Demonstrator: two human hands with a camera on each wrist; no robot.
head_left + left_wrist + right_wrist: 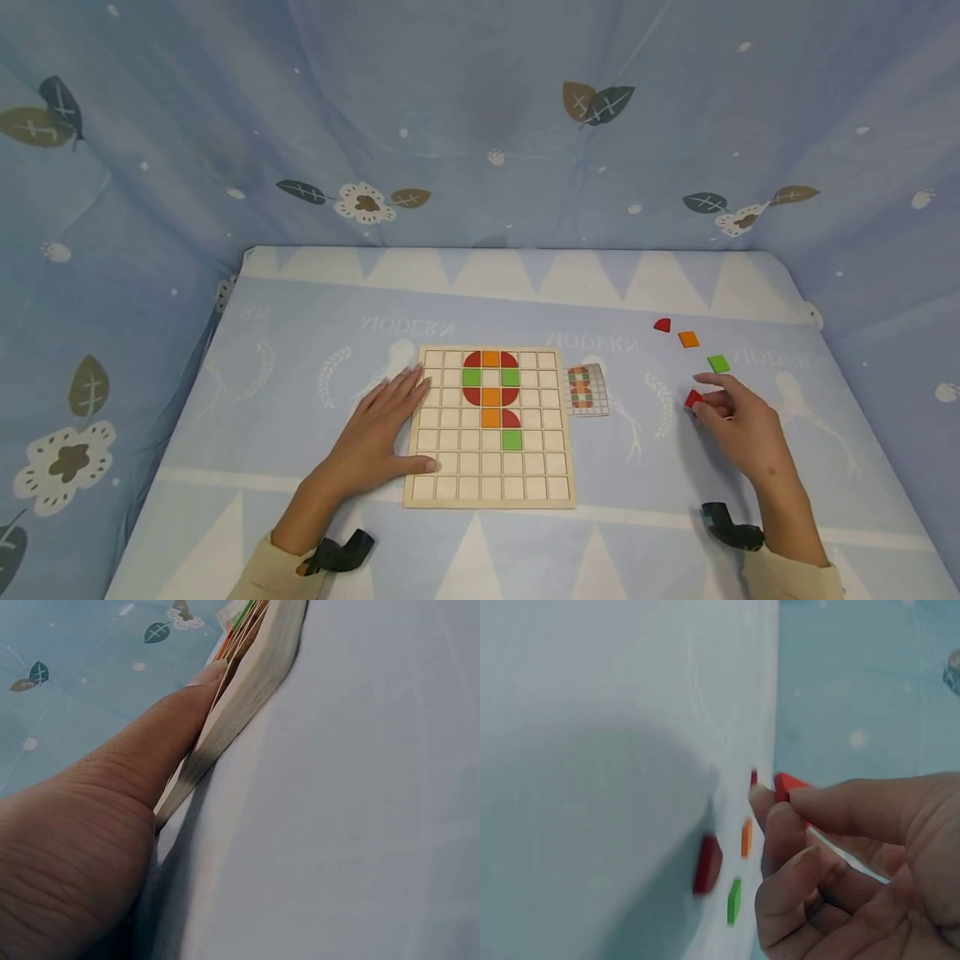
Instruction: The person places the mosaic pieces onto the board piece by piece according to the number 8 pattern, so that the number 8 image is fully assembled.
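A wooden grid board (450,487) lies on the table, with red quarter-circle, orange and green square tiles set in its upper middle cells. My left hand (378,433) rests spread along the board's left side; in the left wrist view its thumb (176,724) lies along the board edge. Right of the board, my right hand (742,425) pinches a small red tile (789,784) between thumb and fingertips, which hide part of it. Another dark red tile (707,864) lies on the table below the fingers.
A pattern card (596,390) sits against the board's right edge. Beyond the right hand lie a green tile (718,363), an orange tile (688,339) and a red quarter-circle tile (662,325). Patterned cloth hangs behind and beside the table.
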